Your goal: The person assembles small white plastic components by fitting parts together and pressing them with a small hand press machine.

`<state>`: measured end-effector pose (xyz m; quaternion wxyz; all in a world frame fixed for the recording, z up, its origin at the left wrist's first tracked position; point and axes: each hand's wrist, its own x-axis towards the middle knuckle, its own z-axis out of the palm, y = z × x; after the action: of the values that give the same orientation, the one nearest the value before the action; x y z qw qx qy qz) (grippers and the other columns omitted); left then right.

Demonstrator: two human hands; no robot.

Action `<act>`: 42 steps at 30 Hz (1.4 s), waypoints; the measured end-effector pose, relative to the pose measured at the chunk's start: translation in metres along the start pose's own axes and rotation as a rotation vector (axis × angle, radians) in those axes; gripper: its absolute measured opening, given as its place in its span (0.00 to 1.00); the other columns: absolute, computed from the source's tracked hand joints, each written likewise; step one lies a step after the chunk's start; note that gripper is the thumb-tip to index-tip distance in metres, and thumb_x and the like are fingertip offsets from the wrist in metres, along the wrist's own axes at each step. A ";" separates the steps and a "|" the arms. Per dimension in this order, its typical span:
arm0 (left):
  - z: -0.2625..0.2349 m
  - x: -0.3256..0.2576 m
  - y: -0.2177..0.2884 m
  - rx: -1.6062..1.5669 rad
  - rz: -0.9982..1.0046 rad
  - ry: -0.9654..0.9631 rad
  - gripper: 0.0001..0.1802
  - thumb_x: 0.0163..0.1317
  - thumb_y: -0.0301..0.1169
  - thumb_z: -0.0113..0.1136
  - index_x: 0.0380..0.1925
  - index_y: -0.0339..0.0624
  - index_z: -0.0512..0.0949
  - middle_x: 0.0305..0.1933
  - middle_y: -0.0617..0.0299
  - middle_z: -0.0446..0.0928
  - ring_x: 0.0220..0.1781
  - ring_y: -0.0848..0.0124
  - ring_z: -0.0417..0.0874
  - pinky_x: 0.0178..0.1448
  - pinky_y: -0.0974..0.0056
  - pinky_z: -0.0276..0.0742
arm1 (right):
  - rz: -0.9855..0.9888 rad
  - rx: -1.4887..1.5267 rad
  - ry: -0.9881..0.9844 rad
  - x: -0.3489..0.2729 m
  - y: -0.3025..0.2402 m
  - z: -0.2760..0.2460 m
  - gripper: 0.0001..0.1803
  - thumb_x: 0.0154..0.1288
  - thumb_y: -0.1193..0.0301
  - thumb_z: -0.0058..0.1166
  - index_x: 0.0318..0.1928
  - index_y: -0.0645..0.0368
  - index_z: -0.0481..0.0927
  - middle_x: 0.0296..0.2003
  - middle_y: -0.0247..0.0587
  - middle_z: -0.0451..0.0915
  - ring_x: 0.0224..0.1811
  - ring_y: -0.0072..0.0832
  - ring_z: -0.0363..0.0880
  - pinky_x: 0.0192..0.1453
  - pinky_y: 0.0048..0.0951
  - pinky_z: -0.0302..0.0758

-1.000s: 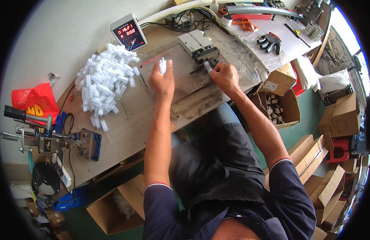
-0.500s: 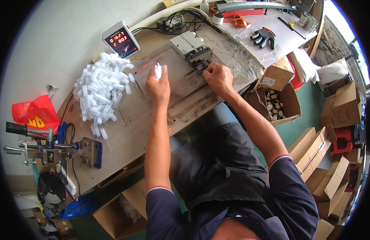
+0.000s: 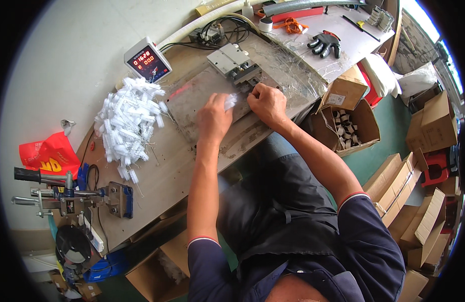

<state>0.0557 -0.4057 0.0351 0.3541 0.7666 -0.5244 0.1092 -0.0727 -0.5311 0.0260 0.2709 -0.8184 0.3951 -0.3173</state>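
Between the thumb and fingers of my left hand (image 3: 214, 118) is a small white bristle brush (image 3: 230, 101), a little blurred. My right hand (image 3: 269, 104) is closed at the front of a small metal clamping machine (image 3: 232, 61); whatever its fingers grip is hidden. The two hands are close together but apart, over the near edge of the metal base plate (image 3: 192, 95). Left of the plate lies a heap of white brushes (image 3: 129, 118) with thin wire stems.
A counter box with a red display (image 3: 148, 60) stands behind the heap. A lever-handled clamp (image 3: 114, 199) is fixed at the bench's left end. On the right are a black glove (image 3: 324, 44) and a carton of pale curved pieces (image 3: 363, 138). Loose wires litter the bench's right part.
My left hand has moved right with the brush, toward the machine and my right hand. My right hand remains at the machine's front. The counter display has changed, and the whole view has shifted slightly.
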 end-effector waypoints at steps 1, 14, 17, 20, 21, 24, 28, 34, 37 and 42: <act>0.001 0.000 0.002 0.032 0.030 -0.026 0.11 0.62 0.30 0.68 0.44 0.43 0.82 0.45 0.56 0.83 0.45 0.49 0.86 0.47 0.50 0.81 | 0.000 0.002 0.002 0.000 0.001 0.000 0.10 0.57 0.63 0.60 0.30 0.55 0.85 0.29 0.50 0.86 0.37 0.50 0.86 0.45 0.48 0.81; -0.002 -0.027 0.000 0.144 -0.051 0.140 0.13 0.57 0.22 0.66 0.42 0.44 0.77 0.42 0.56 0.80 0.43 0.49 0.85 0.45 0.49 0.81 | 0.088 0.507 0.048 0.002 0.023 -0.003 0.11 0.65 0.65 0.61 0.39 0.61 0.87 0.27 0.47 0.85 0.30 0.34 0.85 0.39 0.35 0.79; -0.005 -0.040 -0.005 0.064 -0.048 0.197 0.13 0.58 0.22 0.65 0.43 0.45 0.78 0.42 0.56 0.81 0.44 0.50 0.84 0.45 0.50 0.80 | 0.115 0.676 -0.057 0.000 0.018 -0.010 0.13 0.69 0.66 0.60 0.42 0.64 0.87 0.26 0.41 0.85 0.27 0.24 0.80 0.36 0.29 0.77; -0.006 -0.045 0.001 0.045 -0.041 0.188 0.13 0.59 0.21 0.64 0.43 0.45 0.79 0.42 0.56 0.82 0.43 0.49 0.84 0.46 0.50 0.80 | 0.135 0.825 -0.208 -0.001 0.015 -0.017 0.15 0.71 0.65 0.60 0.45 0.66 0.86 0.27 0.37 0.85 0.26 0.18 0.78 0.33 0.25 0.75; -0.006 -0.046 0.004 0.052 -0.039 0.187 0.13 0.59 0.21 0.64 0.43 0.45 0.79 0.42 0.56 0.82 0.43 0.49 0.84 0.46 0.50 0.80 | 0.136 0.890 -0.278 -0.002 0.016 -0.019 0.16 0.72 0.64 0.60 0.45 0.66 0.86 0.27 0.35 0.86 0.26 0.17 0.78 0.31 0.24 0.74; -0.005 -0.046 0.011 0.043 -0.006 0.174 0.13 0.58 0.21 0.63 0.43 0.45 0.79 0.41 0.56 0.82 0.43 0.49 0.84 0.46 0.50 0.80 | 0.124 0.933 -0.381 0.001 0.023 -0.022 0.15 0.72 0.65 0.61 0.45 0.66 0.86 0.28 0.34 0.85 0.26 0.17 0.78 0.29 0.23 0.74; -0.005 -0.043 0.023 0.065 0.000 0.153 0.08 0.61 0.24 0.66 0.41 0.43 0.81 0.38 0.53 0.83 0.43 0.49 0.85 0.47 0.49 0.79 | 0.151 1.063 -0.433 0.004 0.027 -0.021 0.12 0.72 0.67 0.62 0.44 0.66 0.86 0.29 0.34 0.85 0.25 0.17 0.78 0.29 0.23 0.74; -0.021 -0.061 0.030 -0.004 -0.102 0.132 0.09 0.62 0.25 0.65 0.43 0.43 0.80 0.36 0.46 0.83 0.40 0.42 0.85 0.42 0.47 0.79 | 0.077 1.167 -0.589 -0.011 -0.002 0.001 0.10 0.70 0.70 0.65 0.40 0.66 0.85 0.27 0.34 0.82 0.25 0.19 0.78 0.29 0.25 0.75; -0.033 -0.088 0.017 -0.143 -0.268 0.161 0.09 0.67 0.31 0.67 0.44 0.40 0.81 0.31 0.46 0.84 0.35 0.46 0.86 0.39 0.53 0.79 | 0.021 1.101 -0.682 -0.020 -0.023 0.011 0.10 0.71 0.71 0.64 0.41 0.68 0.85 0.29 0.36 0.83 0.25 0.20 0.79 0.28 0.24 0.77; -0.112 -0.168 -0.006 -0.234 -0.536 0.274 0.09 0.72 0.32 0.64 0.44 0.37 0.82 0.29 0.59 0.85 0.31 0.72 0.84 0.39 0.63 0.78 | -0.035 0.920 -1.000 -0.059 -0.098 0.022 0.12 0.71 0.72 0.61 0.47 0.69 0.84 0.32 0.36 0.84 0.28 0.19 0.79 0.29 0.25 0.79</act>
<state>0.0121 -0.2085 0.0229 0.5234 0.8096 -0.2604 0.0531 -0.0390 -0.4257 0.0620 0.7365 -0.6743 0.0339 -0.0411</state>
